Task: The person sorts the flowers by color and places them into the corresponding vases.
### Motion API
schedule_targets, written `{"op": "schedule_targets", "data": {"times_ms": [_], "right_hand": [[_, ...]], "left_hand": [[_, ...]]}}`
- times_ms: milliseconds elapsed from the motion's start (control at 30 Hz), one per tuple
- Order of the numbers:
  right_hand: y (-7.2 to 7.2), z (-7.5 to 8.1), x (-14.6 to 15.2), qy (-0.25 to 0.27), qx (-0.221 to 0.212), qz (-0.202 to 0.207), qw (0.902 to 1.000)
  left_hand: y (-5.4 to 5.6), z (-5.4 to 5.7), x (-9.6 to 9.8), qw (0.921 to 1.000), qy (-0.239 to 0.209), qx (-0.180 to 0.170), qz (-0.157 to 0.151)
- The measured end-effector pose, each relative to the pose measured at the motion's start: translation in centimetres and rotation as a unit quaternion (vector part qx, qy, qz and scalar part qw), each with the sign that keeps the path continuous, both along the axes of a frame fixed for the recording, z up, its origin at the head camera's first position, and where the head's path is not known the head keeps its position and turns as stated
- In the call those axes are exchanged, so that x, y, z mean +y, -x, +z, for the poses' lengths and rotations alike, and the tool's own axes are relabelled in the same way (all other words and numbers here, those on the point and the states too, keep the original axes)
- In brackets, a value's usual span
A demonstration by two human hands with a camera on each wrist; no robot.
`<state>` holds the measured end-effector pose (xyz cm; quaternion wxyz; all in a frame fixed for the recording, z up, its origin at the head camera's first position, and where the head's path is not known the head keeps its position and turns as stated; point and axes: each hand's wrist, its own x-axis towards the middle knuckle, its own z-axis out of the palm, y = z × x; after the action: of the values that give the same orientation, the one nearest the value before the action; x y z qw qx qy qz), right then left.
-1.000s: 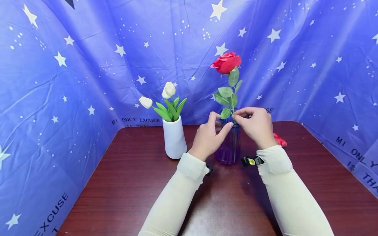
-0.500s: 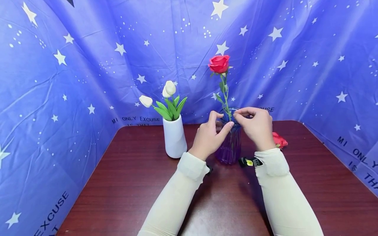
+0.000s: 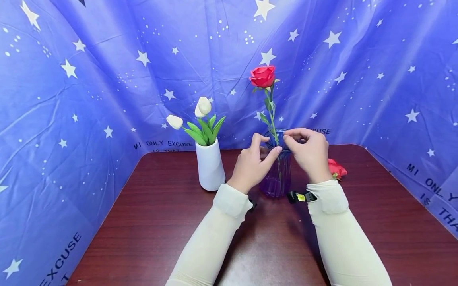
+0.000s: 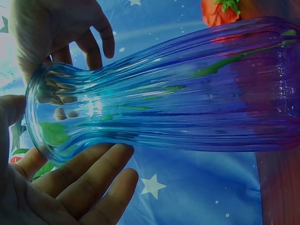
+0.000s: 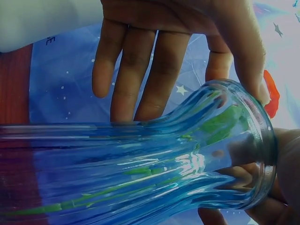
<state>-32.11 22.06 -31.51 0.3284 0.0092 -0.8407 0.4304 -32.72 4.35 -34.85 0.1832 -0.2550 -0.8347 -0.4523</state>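
Note:
A ribbed blue-purple glass vase (image 3: 282, 174) stands upright on the table, and a red rose (image 3: 262, 76) leans left in it. Through the glass the rose's green stem (image 4: 220, 64) runs down to the base. My left hand (image 3: 250, 161) holds the vase's neck from the left, thumb in front and index finger behind; its other fingers lie along the glass in the left wrist view. On the opposite side, my right hand (image 3: 311, 153) pinches the rim between thumb and index finger, its remaining fingers hanging loosely beside the neck.
To the left stands a white vase (image 3: 210, 169) with white tulips (image 3: 204, 105). Another red rose (image 3: 337, 169) lies beyond my right wrist, partly hidden. A starry blue curtain (image 3: 118, 79) surrounds the dark red table (image 3: 161, 222).
My right fingers have let go of the rose's stem and now sit at the vase rim. The rose has turned, sunk slightly and tipped left. The left hand has hardly moved.

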Motion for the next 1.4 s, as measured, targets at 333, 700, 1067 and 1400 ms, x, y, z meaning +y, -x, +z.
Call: {"op": "schedule_targets", "data": {"times_ms": [333,700,1067,1400], "right_hand": [[-0.5,0.5,0.5,-0.003,0.083,-0.013,0.9965],[-0.8,0.8,4.6,-0.027,-0.033,-0.067,0.9968],[0.1,-1.2,8.9,-0.082,-0.166,-0.057,0.9810],[0.1,-3.1,12.0,-0.177,-0.264,-0.046,0.9470]], "left_hand": [[-0.2,0.1,0.1,0.9989,0.027,0.019,0.033],[-0.3,0.2,0.2,0.9981,0.036,0.020,0.046],[-0.4,0.2,0.2,0.9979,0.042,0.022,0.045],[-0.5,0.1,0.2,0.9979,0.040,0.021,0.046]]}}
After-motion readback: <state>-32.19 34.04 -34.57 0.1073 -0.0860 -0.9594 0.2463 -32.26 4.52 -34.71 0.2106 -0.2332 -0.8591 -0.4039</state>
